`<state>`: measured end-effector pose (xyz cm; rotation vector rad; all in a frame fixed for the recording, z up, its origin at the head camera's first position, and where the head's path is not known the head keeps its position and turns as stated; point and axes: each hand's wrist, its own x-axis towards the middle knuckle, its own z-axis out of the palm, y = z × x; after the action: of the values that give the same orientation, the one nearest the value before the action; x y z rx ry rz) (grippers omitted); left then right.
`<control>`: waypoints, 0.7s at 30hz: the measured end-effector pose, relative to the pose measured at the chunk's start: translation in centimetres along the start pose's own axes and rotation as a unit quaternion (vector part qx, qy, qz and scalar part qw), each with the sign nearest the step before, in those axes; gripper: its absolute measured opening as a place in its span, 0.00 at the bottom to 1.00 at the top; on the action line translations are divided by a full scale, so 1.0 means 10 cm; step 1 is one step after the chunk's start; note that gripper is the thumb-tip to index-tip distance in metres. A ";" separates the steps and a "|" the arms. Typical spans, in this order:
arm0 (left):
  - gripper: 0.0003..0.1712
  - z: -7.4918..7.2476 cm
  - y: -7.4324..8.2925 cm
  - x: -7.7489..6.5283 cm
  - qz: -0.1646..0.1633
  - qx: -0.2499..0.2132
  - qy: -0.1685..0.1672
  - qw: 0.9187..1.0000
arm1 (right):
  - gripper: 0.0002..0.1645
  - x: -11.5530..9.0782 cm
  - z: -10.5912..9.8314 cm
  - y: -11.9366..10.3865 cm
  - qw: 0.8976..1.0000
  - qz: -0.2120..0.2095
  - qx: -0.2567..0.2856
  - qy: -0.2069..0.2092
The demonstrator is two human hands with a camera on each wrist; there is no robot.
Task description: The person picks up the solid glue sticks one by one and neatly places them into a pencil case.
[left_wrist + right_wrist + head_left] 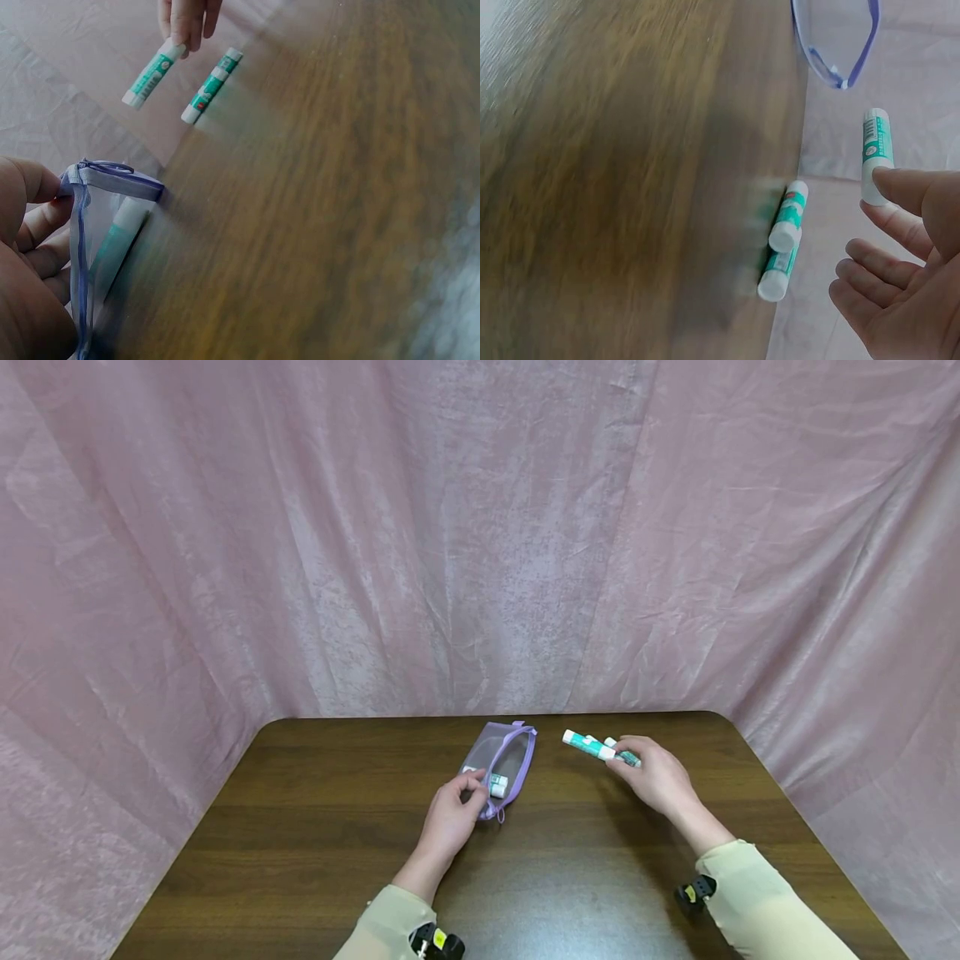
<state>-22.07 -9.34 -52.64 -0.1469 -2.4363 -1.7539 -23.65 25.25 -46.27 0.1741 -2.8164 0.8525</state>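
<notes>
glue stick (587, 744), white at both ends with a green label, is in the right hand (658, 774), held off the desk (315, 843) to the right of the pouch (483, 747) and apart from it. the right grip is clamped on one white end, thumb against fingertip, and the rest of the stick points toward the pouch; the other three fingers are loosely bent and clear of it.

near that hand lie a loose stick (788, 217) and a second loose stick (778, 274), both white and green. they are close together and overlap in the right wrist view; whether they touch, i cannot tell.

the pouch is sheer mesh with a purple zip (528, 764), its mouth open, lying near the far edge of the desk. the left hand (452, 817) has its grip together on the pouch's edge, thumb and finger pinching it. inside, through the mesh, a white and green stick (120, 236) shows; how many there are in all is unclear.

behind the desk hangs a pink curtain (465, 543). both sleeves (765, 902) are pale, with a black device (696, 892) at each wrist.
</notes>
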 end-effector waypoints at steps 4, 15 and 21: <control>0.07 0.00 0.00 0.00 0.000 -0.002 -0.002 1.000 | 0.18 0.01 0.02 -0.06 1.000 -0.004 -0.001 -0.001; 0.08 0.00 0.00 0.01 -0.002 0.004 0.001 1.000 | 0.13 0.05 0.10 -0.19 1.000 -0.016 0.006 -0.004; 0.08 0.00 0.00 0.01 -0.001 0.006 0.002 1.000 | 0.16 0.06 0.13 -0.27 1.000 -0.018 0.002 -0.010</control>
<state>-22.14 -9.33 -52.61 -0.1391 -2.4448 -1.7393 -24.01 22.27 -45.80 0.2339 -2.8213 0.8541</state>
